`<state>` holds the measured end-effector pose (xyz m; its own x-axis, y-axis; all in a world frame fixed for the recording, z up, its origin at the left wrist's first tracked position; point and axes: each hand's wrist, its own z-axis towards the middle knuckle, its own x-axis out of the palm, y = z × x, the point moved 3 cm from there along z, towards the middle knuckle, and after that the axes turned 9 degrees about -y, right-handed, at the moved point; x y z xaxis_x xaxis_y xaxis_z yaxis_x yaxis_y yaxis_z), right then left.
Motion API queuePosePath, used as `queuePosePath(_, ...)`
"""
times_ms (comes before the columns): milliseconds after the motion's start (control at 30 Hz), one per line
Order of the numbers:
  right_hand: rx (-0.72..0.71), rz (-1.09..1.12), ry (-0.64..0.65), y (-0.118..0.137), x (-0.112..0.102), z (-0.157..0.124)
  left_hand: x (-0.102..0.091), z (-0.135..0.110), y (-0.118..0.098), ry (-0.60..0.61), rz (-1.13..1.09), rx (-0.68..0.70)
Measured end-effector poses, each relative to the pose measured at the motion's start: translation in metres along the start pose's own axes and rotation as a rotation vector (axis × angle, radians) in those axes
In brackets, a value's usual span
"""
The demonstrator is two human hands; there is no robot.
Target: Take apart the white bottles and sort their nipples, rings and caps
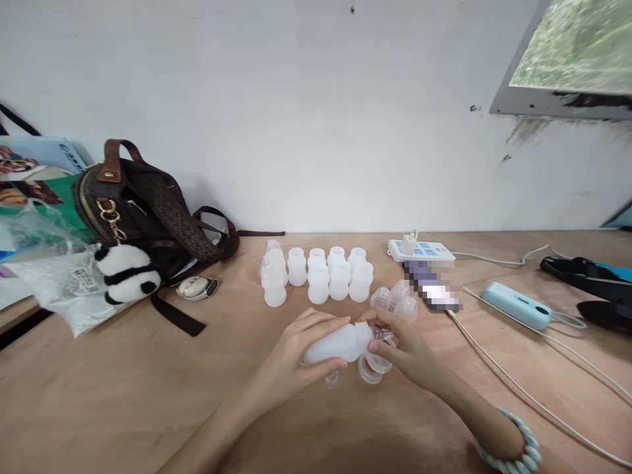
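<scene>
A frosted white baby bottle lies on its side in my left hand, which wraps round its body with the base toward the palm. My right hand pinches the clear teat and collar at the bottle's mouth; the fingers partly cover this end. Below the hands, several clear collar rings rest on the table, with a small clear piece to their left. Several clear dome caps lie just beyond my right hand. Farther back, several frosted bottles stand upright in rows, the leftmost ones with clear tops.
To the left are a brown backpack with a panda plush, a plastic bag and a beige mouse-like item. A power strip, phone, blue power bank and white cables occupy the right side.
</scene>
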<state>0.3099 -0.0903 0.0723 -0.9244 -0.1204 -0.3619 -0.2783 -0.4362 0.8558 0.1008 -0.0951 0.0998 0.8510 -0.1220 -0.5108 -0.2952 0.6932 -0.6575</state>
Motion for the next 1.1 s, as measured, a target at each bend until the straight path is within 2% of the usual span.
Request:
queuePosePath(133,-0.109,-0.025,-0.03,0.007,-0.001,-0.002,0.0,0.0,-0.002,0.012,-0.032,-0.043)
queuePosePath(200,-0.064,-0.035,-0.072,0.008,0.001,-0.003,0.001,-0.002,-0.004,0.009,0.037,0.053)
queuePosePath(300,0.083,-0.004,-0.133,0.004,0.008,-0.005,0.005,-0.008,-0.004,-0.001,0.266,0.258)
queuePosePath(400,0.179,0.057,-0.17,0.0,0.013,-0.005,0.01,-0.013,-0.004,0.009,0.471,0.384)
queuePosePath(467,0.192,0.101,-0.132,0.0,0.014,-0.005,0.011,-0.013,-0.005,-0.004,0.529,0.433)
queuePosePath(533,0.135,0.089,-0.092,0.0,0.009,-0.002,0.01,-0.011,-0.005,-0.044,0.546,0.45)
queuePosePath(567,0.077,0.043,-0.111,0.0,0.004,0.0,0.009,-0.01,-0.005,-0.075,0.547,0.456)
queuePosePath(633,-0.07,-0.166,-0.261,-0.001,-0.012,0.006,0.007,-0.007,-0.004,-0.128,0.551,0.458)
queuePosePath(700,-0.208,-0.514,-0.483,-0.005,-0.028,0.011,0.005,-0.006,-0.001,-0.161,0.558,0.453)
queuePosePath(767,-0.291,-0.871,-0.57,-0.012,-0.036,0.016,0.004,-0.005,0.003,-0.169,0.565,0.443)
queuePosePath(800,-0.312,-1.015,-0.544,-0.017,-0.036,0.018,0.004,-0.005,0.005,-0.169,0.569,0.438)
queuePosePath(867,-0.329,-1.205,-0.408,-0.026,-0.032,0.022,0.004,-0.005,0.007,-0.16,0.578,0.44)
queuePosePath(967,-0.336,-1.283,-0.273,-0.033,-0.028,0.023,0.004,-0.006,0.006,-0.145,0.596,0.454)
queuePosePath(1033,-0.336,-1.238,-0.289,-0.031,-0.031,0.022,0.003,-0.006,0.005,-0.143,0.594,0.46)
queuePosePath(1100,-0.318,-1.143,-0.408,-0.025,-0.041,0.022,0.001,-0.005,0.004,-0.159,0.557,0.441)
